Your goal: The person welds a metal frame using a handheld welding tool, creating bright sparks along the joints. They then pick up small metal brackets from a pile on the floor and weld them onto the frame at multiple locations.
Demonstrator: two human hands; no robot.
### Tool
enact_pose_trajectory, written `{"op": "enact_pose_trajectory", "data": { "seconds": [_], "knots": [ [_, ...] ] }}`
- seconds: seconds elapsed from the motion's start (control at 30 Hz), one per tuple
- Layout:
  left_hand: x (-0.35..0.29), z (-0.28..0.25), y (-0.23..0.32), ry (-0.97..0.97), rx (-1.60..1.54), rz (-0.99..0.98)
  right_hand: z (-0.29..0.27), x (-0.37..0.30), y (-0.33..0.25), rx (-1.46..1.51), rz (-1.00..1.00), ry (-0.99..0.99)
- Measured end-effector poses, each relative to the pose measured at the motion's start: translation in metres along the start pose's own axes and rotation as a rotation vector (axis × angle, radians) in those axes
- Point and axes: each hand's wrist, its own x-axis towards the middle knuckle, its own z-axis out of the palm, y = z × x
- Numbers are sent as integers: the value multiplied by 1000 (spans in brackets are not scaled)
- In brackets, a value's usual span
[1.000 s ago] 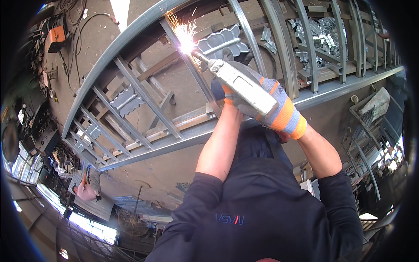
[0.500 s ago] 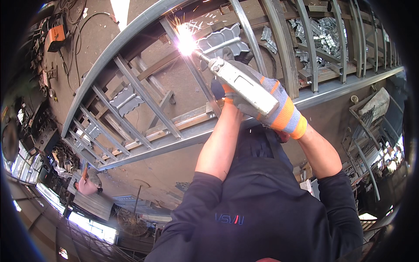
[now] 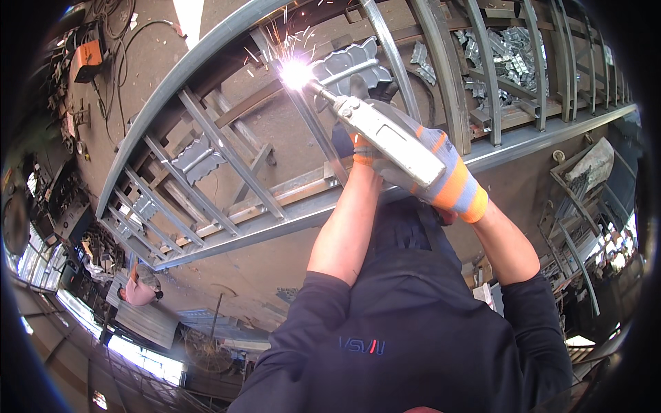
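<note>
A pale, boxy welding gun (image 3: 396, 144) points up and left, its nozzle at a bright arc on a grey metal crossbar (image 3: 313, 127). Sparks (image 3: 279, 41) fan out beyond the arc, whose glare hides the exact spot. My right hand (image 3: 444, 168), in a grey glove with orange bands, is closed around the gun from its right side. Under the gun, my left hand (image 3: 363, 150) shows little more than its orange cuff; it is closed against the gun's underside, most fingers hidden. Just right of the arc is a wavy-edged metal ornament (image 3: 354, 63) within the frame.
The large curved metal frame (image 3: 234, 241) with several crossbars spans the view. Small metal pieces (image 3: 513, 58) lie heaped at upper right. An orange machine (image 3: 86, 60) with cables stands at upper left. Another person (image 3: 140, 289) is at lower left. Metal stock (image 3: 578, 206) is stacked at right.
The gun and the arc have shifted slightly toward me along the crossbar, both hands moving with it. The sparks now spread in a different, wider pattern.
</note>
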Motion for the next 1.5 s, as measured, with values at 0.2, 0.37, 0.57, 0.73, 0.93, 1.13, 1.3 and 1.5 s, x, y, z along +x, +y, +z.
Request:
{"op": "enact_pose_trajectory", "data": {
  "seconds": [0.2,0.37,0.57,0.73,0.93,1.13,1.3,1.5],
  "knots": [
    [1,-1,1,-19,-9,-15,-1,-3,4,-89,-54,-13],
    [2,-1,0,-35,-21,-18,3,-4,-7,88,84,-37],
    [2,-2,-4,-45,-24,-36,5,-2,-11,121,85,-42],
    [3,-1,-6,-50,-29,-45,9,0,-10,137,88,-30],
    [4,-1,-8,-58,-26,-56,8,-2,-10,45,34,1],
    [8,0,-11,-79,-51,-44,-1,-2,-8,-48,0,-35],
    [10,3,-14,-98,-82,-27,-1,-4,-6,-49,73,-107],
    [11,6,-19,-124,-94,-20,5,-5,0,181,90,-64]
  ]
}}
